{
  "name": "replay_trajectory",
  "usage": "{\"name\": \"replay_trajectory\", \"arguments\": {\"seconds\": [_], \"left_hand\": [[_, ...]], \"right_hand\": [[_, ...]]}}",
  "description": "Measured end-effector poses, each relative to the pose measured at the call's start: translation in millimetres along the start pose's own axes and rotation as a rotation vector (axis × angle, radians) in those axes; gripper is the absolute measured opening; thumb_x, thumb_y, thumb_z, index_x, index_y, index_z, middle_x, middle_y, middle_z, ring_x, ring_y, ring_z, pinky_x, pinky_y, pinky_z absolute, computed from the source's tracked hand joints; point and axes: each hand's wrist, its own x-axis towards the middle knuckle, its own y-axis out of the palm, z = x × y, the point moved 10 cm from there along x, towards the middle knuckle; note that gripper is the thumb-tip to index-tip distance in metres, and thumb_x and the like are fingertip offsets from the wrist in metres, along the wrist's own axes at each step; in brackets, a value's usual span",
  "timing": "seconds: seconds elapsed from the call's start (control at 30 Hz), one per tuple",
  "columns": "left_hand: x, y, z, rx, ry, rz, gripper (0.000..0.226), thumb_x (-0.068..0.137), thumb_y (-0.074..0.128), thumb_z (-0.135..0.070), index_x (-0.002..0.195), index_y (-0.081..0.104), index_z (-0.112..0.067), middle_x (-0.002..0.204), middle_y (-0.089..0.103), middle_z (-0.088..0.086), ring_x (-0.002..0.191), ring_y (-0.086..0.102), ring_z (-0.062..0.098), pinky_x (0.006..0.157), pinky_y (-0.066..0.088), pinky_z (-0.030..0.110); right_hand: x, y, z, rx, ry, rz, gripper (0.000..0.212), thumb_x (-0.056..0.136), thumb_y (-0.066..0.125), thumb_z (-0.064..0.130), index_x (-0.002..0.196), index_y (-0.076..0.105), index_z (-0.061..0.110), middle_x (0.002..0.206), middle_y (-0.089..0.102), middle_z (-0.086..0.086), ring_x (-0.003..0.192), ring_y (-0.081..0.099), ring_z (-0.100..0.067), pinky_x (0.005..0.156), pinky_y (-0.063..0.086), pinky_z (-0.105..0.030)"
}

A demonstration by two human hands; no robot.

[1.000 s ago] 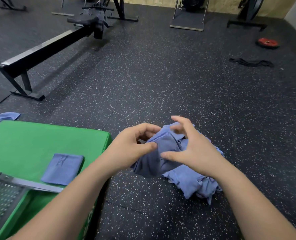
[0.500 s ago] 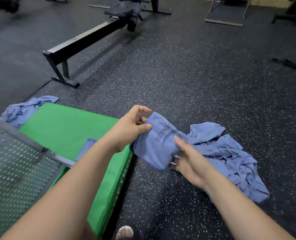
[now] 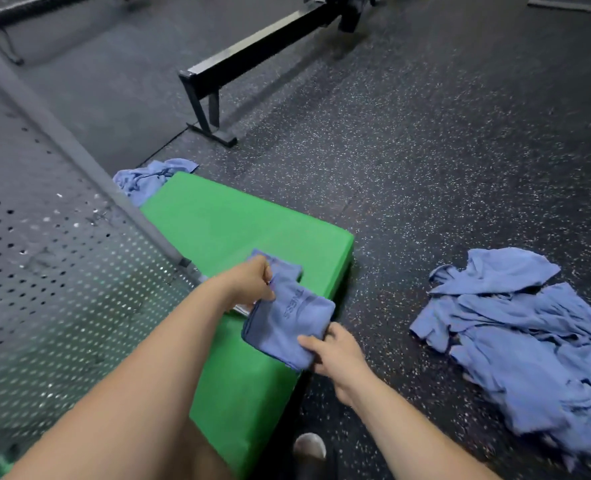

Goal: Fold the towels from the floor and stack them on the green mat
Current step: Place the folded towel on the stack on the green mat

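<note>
Gripping the folded blue towel (image 3: 289,327) at its far-left edge, the left hand (image 3: 249,282) had its fingers curled round the cloth. The right hand (image 3: 337,355) pinched the towel's near-right corner, thumb on top and the other fingers tucked beneath. Between the two hands the towel stretched flat, printed side up, above the right edge of the green mat (image 3: 218,220), with its right corner past that edge and over the speckled floor (image 3: 425,150). Whether it touched the mat could not be told.

Just beyond the left hand, a second folded towel (image 3: 283,266) lay on the mat, partly hidden by the knuckles. Farther off, a broad stretch of green ran to the mat's far edge. On the left, a perforated metal panel (image 3: 45,254) overlapped the mat's left side. A strip of floor separated the mat's right edge from a heap of towels (image 3: 515,341), which lay well apart on the right. A black rail (image 3: 263,36) on its stand stood farther off.

By count: two hands, two folded towels, one loose heap whose number could not be told, and one crumpled towel (image 3: 148,178) at the mat's far-left corner.
</note>
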Motion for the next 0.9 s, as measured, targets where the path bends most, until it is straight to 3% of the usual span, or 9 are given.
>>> {"name": "replay_trajectory", "arguments": {"seconds": [0.13,0.23,0.37,0.53,0.6,0.67,0.77,0.83,0.9], "left_hand": [[7,-1,47,0.217,-0.116,0.043,0.011,0.09,0.072,-0.008,0.095,0.062,-0.009,0.086,0.068,0.022,0.071,0.067,0.03,0.066,0.064,0.046],[15,6,83,0.336,-0.177,0.082,0.022,0.094,0.07,-0.011,0.112,0.065,0.001,0.104,0.076,0.024,0.084,0.076,0.035,0.057,0.055,0.031],[21,12,131,0.301,-0.27,0.084,0.009,0.094,0.067,-0.006,0.1,0.06,-0.006,0.083,0.064,0.018,0.068,0.059,0.026,0.067,0.06,0.044],[19,-8,146,0.305,-0.287,-0.096,0.007,0.093,0.059,-0.008,0.098,0.065,-0.008,0.114,0.072,0.026,0.106,0.072,0.038,0.083,0.057,0.042],[20,-10,151,0.331,-0.327,-0.101,0.021,0.094,0.06,-0.012,0.113,0.064,-0.008,0.124,0.07,0.022,0.117,0.068,0.037,0.091,0.054,0.04],[19,-11,149,0.368,-0.355,-0.101,0.038,0.096,0.062,-0.016,0.133,0.059,-0.006,0.136,0.065,0.019,0.126,0.064,0.036,0.098,0.053,0.038],[17,-3,123,0.427,-0.307,-0.036,0.036,0.101,0.059,-0.019,0.132,0.065,-0.001,0.127,0.072,0.017,0.117,0.071,0.033,0.091,0.055,0.034],[16,12,103,0.441,-0.297,0.08,0.033,0.104,0.061,-0.023,0.125,0.07,0.001,0.105,0.076,0.015,0.1,0.075,0.031,0.083,0.058,0.034],[18,29,82,0.384,-0.29,0.156,0.034,0.104,0.067,-0.029,0.121,0.069,0.0,0.106,0.077,0.017,0.096,0.077,0.032,0.081,0.062,0.038]], "right_hand": [[20,50,-51,-0.031,0.114,0.029,0.023,0.094,0.078,0.002,0.109,0.061,0.008,0.096,0.075,-0.009,0.069,0.069,-0.017,0.046,0.05,-0.025],[32,77,-79,-0.051,0.16,0.033,0.024,0.093,0.077,0.002,0.112,0.063,0.008,0.099,0.075,-0.009,0.078,0.072,-0.022,0.058,0.058,-0.032],[42,95,-102,-0.096,0.207,0.047,0.025,0.093,0.076,0.006,0.11,0.059,0.011,0.111,0.076,-0.017,0.09,0.075,-0.029,0.073,0.062,-0.042],[49,109,-102,-0.08,0.248,0.147,0.047,0.101,0.065,0.005,0.139,0.042,0.021,0.1,0.068,-0.011,0.074,0.061,-0.019,0.065,0.051,-0.03],[49,109,-103,-0.104,0.287,0.191,0.058,0.106,0.062,0.009,0.156,0.035,0.021,0.104,0.066,-0.007,0.085,0.063,-0.022,0.075,0.055,-0.034],[50,105,-103,-0.142,0.289,0.213,0.053,0.106,0.061,0.009,0.155,0.041,0.016,0.105,0.065,-0.009,0.087,0.062,-0.023,0.071,0.054,-0.032],[52,93,-104,-0.21,0.255,0.209,0.046,0.106,0.059,0.006,0.15,0.049,0.014,0.102,0.063,-0.009,0.085,0.06,-0.022,0.064,0.049,-0.026],[51,82,-103,-0.229,0.247,0.2,0.04,0.105,0.061,0.009,0.144,0.054,0.015,0.107,0.067,-0.009,0.091,0.065,-0.022,0.068,0.053,-0.026],[49,65,-98,-0.255,0.232,0.188,0.033,0.104,0.063,0.012,0.137,0.059,0.017,0.117,0.072,-0.011,0.095,0.07,-0.021,0.074,0.056,-0.028]]}}
